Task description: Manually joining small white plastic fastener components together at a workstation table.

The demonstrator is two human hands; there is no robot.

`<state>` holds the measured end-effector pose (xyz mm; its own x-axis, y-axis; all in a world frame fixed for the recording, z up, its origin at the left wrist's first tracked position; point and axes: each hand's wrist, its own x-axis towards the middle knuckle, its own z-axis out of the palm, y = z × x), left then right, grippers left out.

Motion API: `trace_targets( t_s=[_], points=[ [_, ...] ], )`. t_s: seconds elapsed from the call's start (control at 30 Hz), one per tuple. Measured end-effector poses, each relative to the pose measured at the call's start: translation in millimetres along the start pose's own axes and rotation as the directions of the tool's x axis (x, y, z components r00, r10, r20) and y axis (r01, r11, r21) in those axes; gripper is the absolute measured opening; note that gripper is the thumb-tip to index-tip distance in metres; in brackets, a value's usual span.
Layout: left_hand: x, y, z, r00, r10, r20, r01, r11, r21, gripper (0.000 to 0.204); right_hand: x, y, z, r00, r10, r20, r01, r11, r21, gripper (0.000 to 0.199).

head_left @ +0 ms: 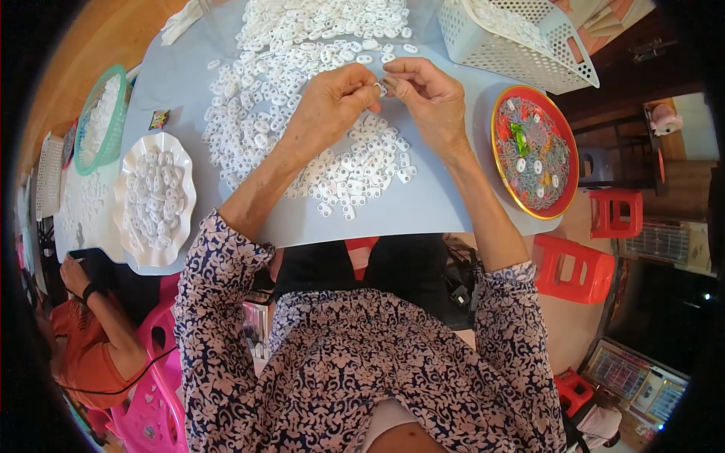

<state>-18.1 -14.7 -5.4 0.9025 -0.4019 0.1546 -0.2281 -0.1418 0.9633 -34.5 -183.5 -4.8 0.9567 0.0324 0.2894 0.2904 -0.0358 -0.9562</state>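
1. The left hand (pixel 328 102) and the right hand (pixel 430 98) meet above the middle of the pale blue table (pixel 423 215), fingertips pinched together on one small white plastic piece (pixel 381 87). Each hand is closed on its own side of the piece, apparently so both thumbs can press on it.

2. That piece is held just above the big loose heap of white pieces (pixel 302 98), which spreads from the far edge of the table to just below the hands, so more pieces lie within easy reach.

3. The held piece is mostly hidden by the fingers; what shows is a tiny whitish, ring-like part with a darker bit next to the right thumb. Its exact shape cannot be told.

4. A white scalloped dish (pixel 155 198) filled with similar pieces sits to the left, near the table's edge, and a teal mesh basket (pixel 102 117) stands beyond it.

5. On the right, a round red tray with a gold rim (pixel 535 151) carries only a few white pieces and a green scrap. A white perforated basket (pixel 517 38) stands tilted behind it.

6. Another person in an orange top (pixel 87 347) sits at lower left, beside a pink plastic chair (pixel 151 408).
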Motion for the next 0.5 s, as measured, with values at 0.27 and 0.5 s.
trace_targets(
  t_s=[0.27,0.5],
  points=[
    [-2.4,-3.7,4.1,0.999,0.022,-0.043,-0.023,0.999,-0.034,0.013,-1.8,-2.3,-0.2,0.999,0.032,-0.002,-0.032,0.999,0.035,0.011],
    [-2.5,-6.4,1.6,0.997,0.073,0.005,-0.073,0.997,-0.010,0.012,-0.9,2.8,-5.0,0.996,0.034,0.088,-0.030,0.999,-0.045,0.011]
  ],
)
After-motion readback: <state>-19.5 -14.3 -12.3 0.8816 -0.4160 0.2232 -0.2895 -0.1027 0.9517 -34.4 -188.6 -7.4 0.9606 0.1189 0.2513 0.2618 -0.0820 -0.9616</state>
